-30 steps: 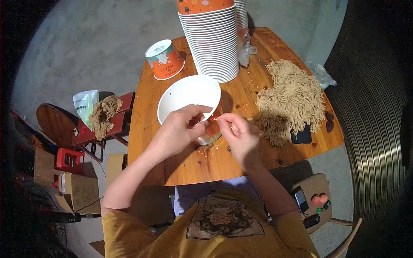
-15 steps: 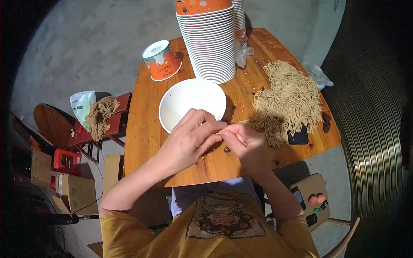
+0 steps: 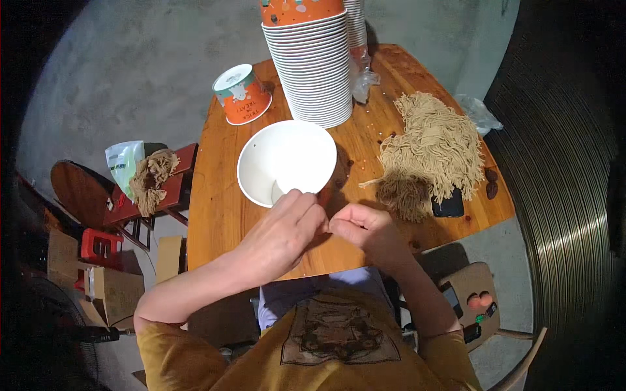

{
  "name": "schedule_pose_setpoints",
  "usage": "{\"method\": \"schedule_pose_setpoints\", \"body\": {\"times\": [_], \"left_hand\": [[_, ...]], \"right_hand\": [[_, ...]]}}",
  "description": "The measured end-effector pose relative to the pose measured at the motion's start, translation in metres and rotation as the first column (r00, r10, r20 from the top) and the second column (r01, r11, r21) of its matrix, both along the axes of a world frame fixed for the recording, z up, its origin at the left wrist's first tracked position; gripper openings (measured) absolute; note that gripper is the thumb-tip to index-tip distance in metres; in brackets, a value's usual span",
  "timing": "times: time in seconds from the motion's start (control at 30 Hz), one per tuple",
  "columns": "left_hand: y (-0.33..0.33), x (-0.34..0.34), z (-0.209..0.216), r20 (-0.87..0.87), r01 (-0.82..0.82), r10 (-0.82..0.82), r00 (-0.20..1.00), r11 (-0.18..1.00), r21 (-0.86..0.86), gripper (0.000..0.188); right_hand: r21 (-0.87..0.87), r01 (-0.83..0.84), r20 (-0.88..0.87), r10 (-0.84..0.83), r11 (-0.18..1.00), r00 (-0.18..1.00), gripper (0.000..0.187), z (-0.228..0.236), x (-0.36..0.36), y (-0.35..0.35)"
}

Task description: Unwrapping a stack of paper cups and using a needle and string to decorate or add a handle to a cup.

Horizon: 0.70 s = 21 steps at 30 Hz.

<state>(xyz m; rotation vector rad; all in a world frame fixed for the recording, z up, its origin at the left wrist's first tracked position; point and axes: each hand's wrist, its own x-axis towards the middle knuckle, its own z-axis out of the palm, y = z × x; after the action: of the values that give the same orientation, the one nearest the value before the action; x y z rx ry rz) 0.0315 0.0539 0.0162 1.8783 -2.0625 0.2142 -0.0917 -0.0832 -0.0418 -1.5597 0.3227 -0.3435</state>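
Observation:
My left hand point(image 3: 282, 233) is curled, its fingers bent inward just in front of an open white paper bucket point(image 3: 287, 146). Close against it, my right hand point(image 3: 366, 229) pinches thumb to forefinger. Whatever the fingertips hold is too small or hidden to make out. The bucket's mouth faces up toward me, and a small dark hole shows in its wall. To the right lies a heap of cut beige cords point(image 3: 433, 146), with a darker brown bunch of cord point(image 3: 404, 195) at its near end.
Behind the bucket rises a tall stack of nested paper buckets point(image 3: 310, 75). An orange bucket point(image 3: 242, 98) stands upside down at the far left of the wooden table point(image 3: 218, 221). A dark flat object point(image 3: 448, 204) lies partly under the cords. Crumpled clear plastic point(image 3: 363, 86) sits beside the stack.
Both hands have drawn nearer to my body, away from the bucket's rim. My left fingers, stretched forward before, are now curled in. The bucket's inside shows more.

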Motion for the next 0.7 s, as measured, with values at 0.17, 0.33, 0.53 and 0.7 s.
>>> {"method": "schedule_pose_setpoints", "body": {"times": [0.17,0.33,0.53,0.7], "left_hand": [[0.003,-0.005,0.004,-0.332,-0.059,0.093,0.939,0.992,0.111,0.015],[-0.007,0.004,0.002,-0.183,-0.002,0.005,0.983,1.0,0.02,0.017],[-0.021,0.016,-0.011,0.047,-0.019,0.026,0.999,0.992,-0.127,0.022],[-0.019,0.023,-0.01,-0.365,-0.313,0.318,0.875,0.947,0.074,0.033]], "right_hand": [[0.029,-0.079,-0.045,0.081,0.996,0.996,0.007,-0.001,-0.002,0.002],[0.049,0.013,0.156,-0.02,0.999,0.988,0.009,-0.011,0.005,0.003],[0.199,0.087,0.319,-0.148,0.976,0.936,0.006,-0.024,0.026,0.008],[0.026,0.301,0.361,-0.29,0.953,0.886,0.009,-0.035,0.037,0.005]]}}
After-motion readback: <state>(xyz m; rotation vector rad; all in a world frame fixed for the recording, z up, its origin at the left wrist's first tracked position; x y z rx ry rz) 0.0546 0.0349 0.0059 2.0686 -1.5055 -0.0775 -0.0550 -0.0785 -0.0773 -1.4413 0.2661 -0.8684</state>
